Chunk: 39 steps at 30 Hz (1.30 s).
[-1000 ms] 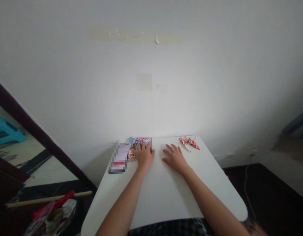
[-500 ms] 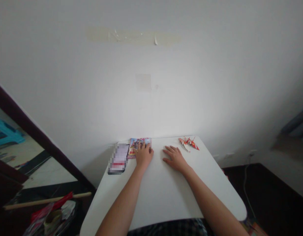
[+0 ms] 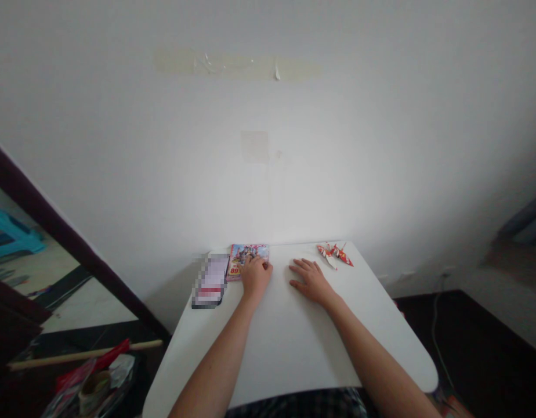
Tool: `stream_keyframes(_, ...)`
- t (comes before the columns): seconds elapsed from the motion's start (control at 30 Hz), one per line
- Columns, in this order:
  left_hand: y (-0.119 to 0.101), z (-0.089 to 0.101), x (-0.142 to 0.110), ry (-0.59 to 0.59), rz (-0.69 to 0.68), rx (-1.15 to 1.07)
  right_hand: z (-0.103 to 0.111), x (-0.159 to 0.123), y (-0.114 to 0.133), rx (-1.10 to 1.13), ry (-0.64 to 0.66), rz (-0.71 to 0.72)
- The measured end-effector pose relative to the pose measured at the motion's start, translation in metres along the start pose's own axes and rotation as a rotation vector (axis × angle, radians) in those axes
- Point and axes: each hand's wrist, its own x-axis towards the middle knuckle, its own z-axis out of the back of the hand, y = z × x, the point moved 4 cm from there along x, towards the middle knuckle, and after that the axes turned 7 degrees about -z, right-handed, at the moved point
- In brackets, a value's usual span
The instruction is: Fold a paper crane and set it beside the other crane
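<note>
A flat packet (image 3: 239, 259) with a colourful printed cover lies at the back left of the white table (image 3: 285, 348). Over its lower right part rests my left hand (image 3: 256, 278), fingers bent in and closed at the packet's right side; the fingertips are partly hidden. My right hand (image 3: 310, 279) lies palm down on the bare tabletop, fingers spread, holding nothing. Beyond it, near the back right corner, sit folded red, white and gold paper figures (image 3: 335, 254), like paper cranes. A phone (image 3: 210, 281) with a blurred-out screen lies left of the packet.
A white wall (image 3: 303, 186) with old tape marks stands right behind the table. On the left are a dark-framed mirror (image 3: 68, 226) and, below it, a wooden stick (image 3: 146, 345) above a bag of odds and ends (image 3: 96, 389). A cable (image 3: 434, 325) hangs at the right.
My left hand's fingers, stretched flat over the packet before, have curled in and drawn back toward its lower right edge. My right hand stays in place.
</note>
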Motion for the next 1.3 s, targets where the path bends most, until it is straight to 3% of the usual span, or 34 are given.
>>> stream_keyframes(0.33,0.001,0.000,0.002,0.021,0.060,0.004,0.000,0.002,-0.001,-0.024,0.052,-0.024)
stream_keyframes(0.77,0.002,-0.008,0.001,-0.035,0.016,-0.158,-0.002,0.001,-0.004,0.001,0.023,-0.009)
stream_keyframes(0.9,0.001,-0.009,0.000,-0.056,-0.014,-0.189,-0.001,0.004,-0.006,0.052,-0.048,0.017)
stream_keyframes(1.07,-0.004,-0.011,0.001,-0.148,-0.164,-0.317,0.011,0.004,-0.007,0.252,-0.242,0.085)
stream_keyframes(1.3,-0.020,-0.023,0.000,0.078,-0.296,-0.424,0.018,0.004,-0.013,0.298,-0.390,0.127)
